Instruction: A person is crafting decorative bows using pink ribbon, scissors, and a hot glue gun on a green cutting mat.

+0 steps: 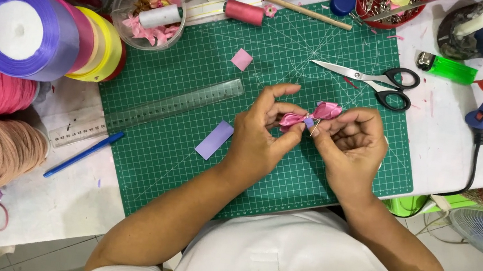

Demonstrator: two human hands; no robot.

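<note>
Clear tub [145,14]: pink scraps, white spool. Red bowl [389,9]: metal pins. Pink ribbon bow [309,116] lies left-right, pinched by left hand [260,135] and right hand [349,146], fingers closed.

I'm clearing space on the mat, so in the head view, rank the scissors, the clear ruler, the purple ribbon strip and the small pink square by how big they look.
Largest to smallest, all lying flat on the green cutting mat:
1. clear ruler
2. scissors
3. purple ribbon strip
4. small pink square
</note>
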